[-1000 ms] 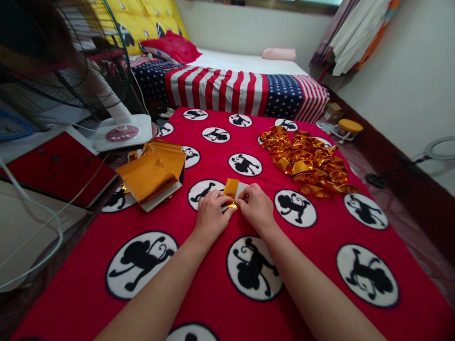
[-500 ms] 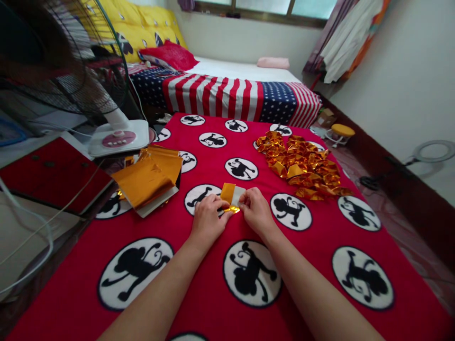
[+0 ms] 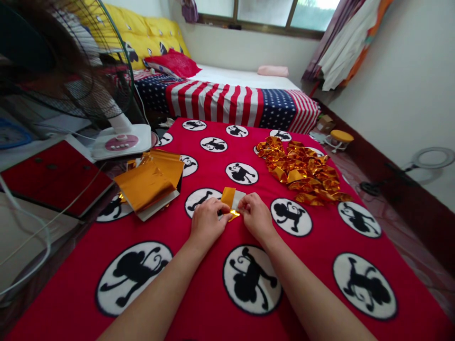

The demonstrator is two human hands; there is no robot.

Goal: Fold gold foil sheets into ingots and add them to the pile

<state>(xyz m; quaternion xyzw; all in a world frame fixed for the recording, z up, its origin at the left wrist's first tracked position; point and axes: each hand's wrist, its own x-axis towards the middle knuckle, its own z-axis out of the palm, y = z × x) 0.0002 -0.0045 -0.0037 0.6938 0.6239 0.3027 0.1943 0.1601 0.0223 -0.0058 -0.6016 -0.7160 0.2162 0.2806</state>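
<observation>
A small sheet of gold foil paper [image 3: 228, 195], partly gold and partly pale, lies between my hands on the red cloth [image 3: 213, 312] printed with monkeys. Its near edge is folded over and shiny. My left hand [image 3: 210, 219] pinches the left side of that fold between thumb and fingers. On the right edge, my right hand [image 3: 255, 213] is closed with its fingertips on the paper. To the left lies a stack of flat gold paper [image 3: 147, 182]. A pile of folded gold foil pieces [image 3: 298, 170] rests at the right.
A fan [image 3: 122, 139] stands at the left beside a dark red board [image 3: 53, 173] and white cables. Beyond the cloth is a bed with a striped and starred cover [image 3: 216, 102]. A yellow stool [image 3: 341, 136] and a ring-shaped stand [image 3: 433, 158] are at the right.
The view has tilted up slightly, so everything sits a little lower. Both hands stay on the foil paper, with only small finger movement at the folded near edge.
</observation>
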